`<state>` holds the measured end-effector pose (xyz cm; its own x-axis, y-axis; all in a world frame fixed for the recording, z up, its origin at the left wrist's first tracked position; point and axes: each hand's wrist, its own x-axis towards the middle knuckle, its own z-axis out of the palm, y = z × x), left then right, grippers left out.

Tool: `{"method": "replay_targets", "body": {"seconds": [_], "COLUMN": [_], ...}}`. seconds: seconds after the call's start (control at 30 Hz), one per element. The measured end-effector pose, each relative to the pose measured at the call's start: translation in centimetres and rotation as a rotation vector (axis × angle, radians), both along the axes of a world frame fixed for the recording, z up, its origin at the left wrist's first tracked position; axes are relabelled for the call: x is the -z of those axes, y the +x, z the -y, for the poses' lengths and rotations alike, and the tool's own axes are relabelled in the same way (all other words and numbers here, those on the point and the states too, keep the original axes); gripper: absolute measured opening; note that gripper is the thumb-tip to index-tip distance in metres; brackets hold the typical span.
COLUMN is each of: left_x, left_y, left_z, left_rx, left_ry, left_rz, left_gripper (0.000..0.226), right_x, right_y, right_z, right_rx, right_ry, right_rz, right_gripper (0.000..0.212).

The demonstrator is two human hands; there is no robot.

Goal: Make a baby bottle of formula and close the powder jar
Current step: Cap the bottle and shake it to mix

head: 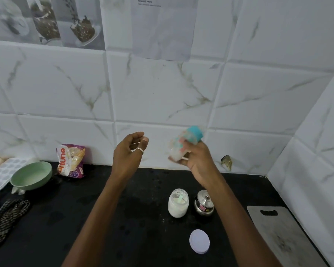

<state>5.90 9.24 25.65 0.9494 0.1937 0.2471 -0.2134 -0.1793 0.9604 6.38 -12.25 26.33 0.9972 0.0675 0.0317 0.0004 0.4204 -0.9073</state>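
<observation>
Bottle: the baby bottle (183, 145) was up in the air at 1 o'clock of the jar, tilted, its blue cap on; it was blurred, so the fill could not be read.
Right hand: the right hand (199, 160) gripped the bottle around its lower body.
Left hand: the left hand (127, 153) was raised at 9 o'clock of the bottle, fingers loosely curled, holding nothing.
Jar: the powder jar (178, 203) stood uncovered on the dark surface (123, 209) with a scoop (179, 199) inside.
Lid: the white lid (199, 241) lay flat at 5 o'clock of the jar, apart from it.
Progress: the capped bottle suggested mixing was under way; closing the jar was not yet done.
Edges: a steel pot (203, 204) stood just beside the jar at 3 o'clock, and a cutting board (281, 237) lay further right, near the corner wall.
Open room: the surface from 7 to 9 o'clock of the jar was bare, with a green bowl (32, 175), a packet (71, 162) and a checked cloth (6, 218) well away to the left.
</observation>
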Motion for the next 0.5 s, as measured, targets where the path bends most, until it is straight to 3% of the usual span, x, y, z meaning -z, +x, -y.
{"method": "replay_targets", "body": {"seconds": [0.07,0.1,0.2,0.23,0.37,0.5], "left_x": [0.0,0.0,0.0,0.0,0.2,0.0], "left_y": [0.0,0.0,0.1,0.1,0.1,0.2], "left_z": [-0.1,-0.1,0.0,0.1,0.1,0.2], "left_rx": [0.000,0.000,-0.002,0.000,0.010,0.004], "left_ry": [-0.003,-0.001,0.011,0.011,-0.005,0.008], "left_rz": [0.005,0.005,0.006,0.003,0.001,0.003], "left_gripper": [0.022,0.022,0.024,0.024,0.022,0.026], "right_x": [-0.5,-0.5,-0.1,0.0,-1.3,-1.1], "right_y": [0.2,0.1,-0.7,-0.5,0.5,-0.2], "right_z": [0.0,-0.1,-0.7,-0.6,0.1,-0.5], "right_rx": [0.099,0.094,-0.080,-0.091,0.122,-0.052], "right_ry": [0.190,0.147,-0.229,-0.243,0.185,-0.242], "right_rz": [0.000,0.005,0.012,0.029,0.016,0.031], "right_gripper": [0.060,0.059,0.055,0.052,0.055,0.055]}}
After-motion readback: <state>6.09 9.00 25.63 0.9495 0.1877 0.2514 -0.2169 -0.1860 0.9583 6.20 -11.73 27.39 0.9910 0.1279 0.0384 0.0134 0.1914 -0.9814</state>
